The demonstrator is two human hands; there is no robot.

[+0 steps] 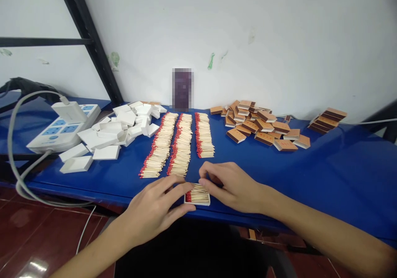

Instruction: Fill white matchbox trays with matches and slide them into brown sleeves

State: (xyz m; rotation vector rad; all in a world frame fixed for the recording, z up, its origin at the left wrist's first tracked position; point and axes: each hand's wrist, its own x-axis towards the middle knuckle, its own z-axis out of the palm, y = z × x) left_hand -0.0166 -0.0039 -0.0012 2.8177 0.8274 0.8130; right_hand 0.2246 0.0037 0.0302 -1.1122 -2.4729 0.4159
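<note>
Both forearms are reaching forward, the left hand and right hand meeting with fingers curled, palms facing down.
</note>
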